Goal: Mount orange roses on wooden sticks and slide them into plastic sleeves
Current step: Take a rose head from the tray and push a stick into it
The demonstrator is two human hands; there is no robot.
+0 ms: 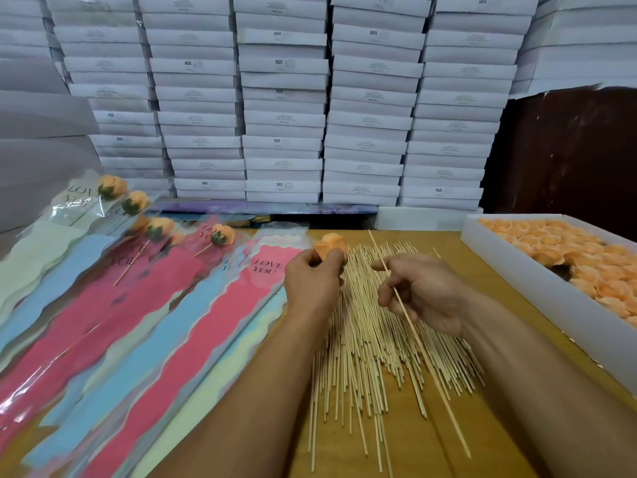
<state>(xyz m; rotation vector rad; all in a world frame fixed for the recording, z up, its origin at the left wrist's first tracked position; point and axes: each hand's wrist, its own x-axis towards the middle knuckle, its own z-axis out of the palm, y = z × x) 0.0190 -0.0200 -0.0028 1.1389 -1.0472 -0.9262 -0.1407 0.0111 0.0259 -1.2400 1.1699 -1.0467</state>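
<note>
The left hand (312,281) had its fingers curled round an orange rose (331,248), the bloom standing proud above the thumb and fingertips, held just over the far end of the stick pile. The right hand (422,291) pinched a single wooden stick (412,326) between thumb and forefinger near its upper third; the stick ran slantwise from a tip above and left of the knuckles down past the wrist toward the near edge of the table, and its upper end was apart from the rose.

Under both hands lay the loose pile of wooden sticks (365,343), fanned out roughly lengthwise on the wooden table (444,439). To the right, a white tray (537,288) held many more orange roses (586,260), packed close together (one dark gap showed among them). To the left, plastic sleeves (144,322) in pink, blue and pale green overlapped one another, some printed LOVE YOU; several already carried finished roses on sticks (222,236), their heads lying toward the far side of the table. The nearest pink sleeve (265,270) lay just beside the left hand.

Behind everything rose stacks of white boxes (282,98), and a dark brown panel (568,150) stood at the far right
</note>
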